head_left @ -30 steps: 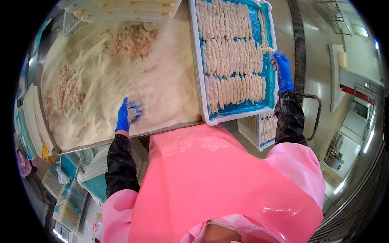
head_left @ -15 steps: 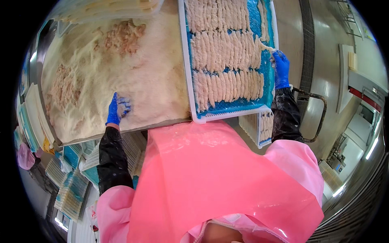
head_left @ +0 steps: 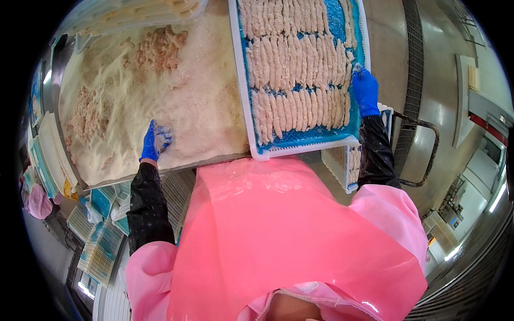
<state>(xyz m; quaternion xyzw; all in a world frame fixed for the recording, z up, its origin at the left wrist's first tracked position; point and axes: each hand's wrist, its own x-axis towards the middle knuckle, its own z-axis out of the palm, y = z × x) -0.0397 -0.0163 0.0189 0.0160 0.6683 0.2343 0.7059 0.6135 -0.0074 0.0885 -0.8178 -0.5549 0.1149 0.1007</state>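
My left hand (head_left: 156, 140), in a blue glove dusted white, rests at the near edge of a bed of pale breading powder (head_left: 203, 117). Its thumb and fingers are apart; the fingertips are partly sunk in the powder. To the right, my blue-gloved right hand (head_left: 365, 91) is closed at the right rim of a white tray (head_left: 305, 150) with a blue lining. Its fingertips pinch beside the end of a breaded meat strip (head_left: 348, 75), at the right end of the middle row. Coated strips (head_left: 289, 61) lie side by side in three rows.
Two heaps of uncoated pink meat (head_left: 160, 48) (head_left: 85, 115) lie in the powder. Another filled tray (head_left: 353, 165) sits lower, beneath the near corner. A metal handrail (head_left: 428, 155) stands at right. Stacked crates (head_left: 101, 249) are at lower left.
My right hand has moved slightly left and lowered the strip, which stretched toward it before, down beside the middle row. My left hand has barely shifted, its fingers a little more spread.
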